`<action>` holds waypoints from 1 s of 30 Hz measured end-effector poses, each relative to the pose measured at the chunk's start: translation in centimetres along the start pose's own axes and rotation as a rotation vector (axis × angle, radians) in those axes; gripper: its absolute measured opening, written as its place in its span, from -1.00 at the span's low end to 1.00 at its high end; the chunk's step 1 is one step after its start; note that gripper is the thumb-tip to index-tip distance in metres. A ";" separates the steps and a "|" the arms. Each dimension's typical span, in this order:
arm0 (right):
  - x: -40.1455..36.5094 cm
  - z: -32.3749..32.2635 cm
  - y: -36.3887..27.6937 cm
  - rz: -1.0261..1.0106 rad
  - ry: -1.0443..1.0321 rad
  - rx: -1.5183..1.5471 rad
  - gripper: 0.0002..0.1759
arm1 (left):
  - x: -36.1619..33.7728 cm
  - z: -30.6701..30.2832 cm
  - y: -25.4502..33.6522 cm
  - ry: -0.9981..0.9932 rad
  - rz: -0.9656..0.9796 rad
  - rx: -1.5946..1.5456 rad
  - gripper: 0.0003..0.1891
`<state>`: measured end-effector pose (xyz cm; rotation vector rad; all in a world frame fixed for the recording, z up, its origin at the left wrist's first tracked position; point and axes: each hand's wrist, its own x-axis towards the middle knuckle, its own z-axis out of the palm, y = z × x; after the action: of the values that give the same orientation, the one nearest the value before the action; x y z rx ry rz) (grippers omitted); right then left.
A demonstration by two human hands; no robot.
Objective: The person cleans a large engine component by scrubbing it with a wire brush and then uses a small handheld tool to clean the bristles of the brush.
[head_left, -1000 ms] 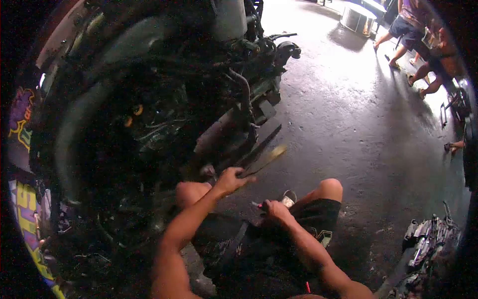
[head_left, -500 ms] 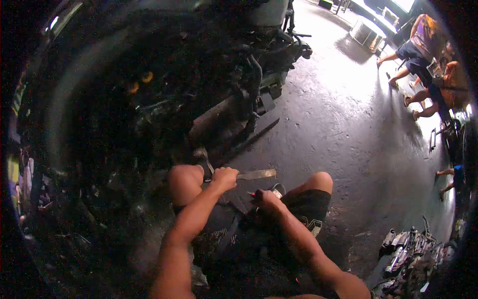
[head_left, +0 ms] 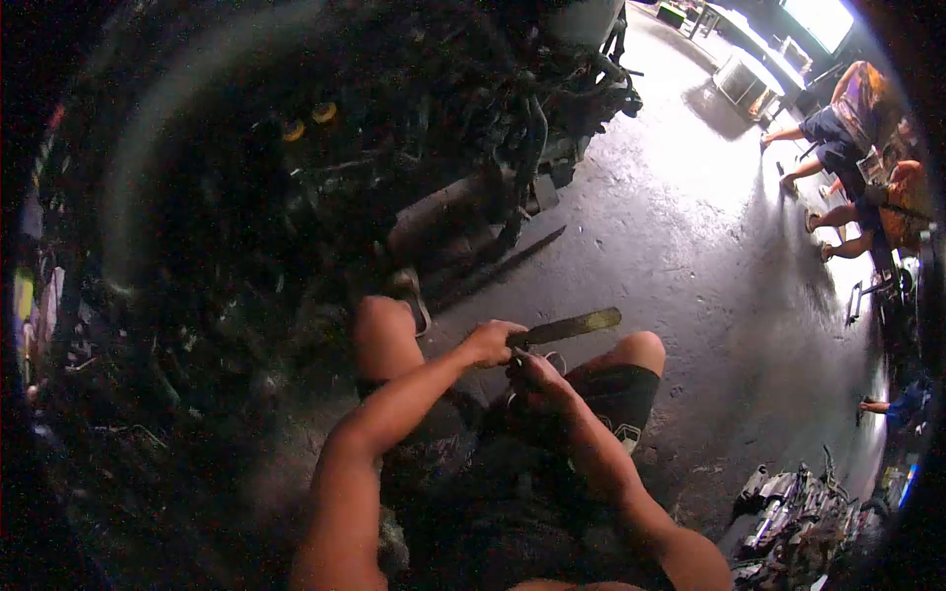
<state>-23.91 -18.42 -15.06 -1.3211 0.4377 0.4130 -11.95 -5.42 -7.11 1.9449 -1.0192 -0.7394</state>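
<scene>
My left hand (head_left: 490, 342) is closed around one end of a long flat metal strip (head_left: 572, 327). The strip is dark, broad and blade-like, with a yellowish worn far end that points right, towards my right knee. Just below, my right hand (head_left: 540, 376) is closed with its fingertips close to the strip's near end. A small dark item seems to be in its grip, but its kind is hidden. Whether the two hands touch cannot be told. Both are held between my bent knees, above my dark shorts.
A large dark engine assembly (head_left: 473, 197) with hoses and two yellow caps fills the left and top. Metal parts (head_left: 798, 522) lie heaped at lower right. People (head_left: 857, 148) are at the far right on the grey floor (head_left: 680, 246). A box-like stand (head_left: 746, 84) is at the back.
My left hand has moved right, bringing the strip with it, and the strip now tilts upward to the right. My hands are closer together. The whole view has shifted slightly.
</scene>
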 end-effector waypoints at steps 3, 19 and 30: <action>-1.8 1.5 -2.7 0.258 0.152 0.252 -0.60 | -0.2 0.0 1.0 -0.020 0.014 0.015 -0.52; 0.4 -2.4 1.5 0.063 -0.004 -0.095 -0.45 | 1.1 2.3 1.2 0.015 0.126 -0.029 -0.60; -1.0 -0.6 -1.1 -0.006 0.084 -0.674 -0.47 | 0.3 0.8 3.1 0.143 0.121 0.098 -0.66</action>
<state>-24.20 -19.23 -13.76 -1.9972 0.3758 0.5258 -13.58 -7.08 -4.96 1.9683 -1.0919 -0.4841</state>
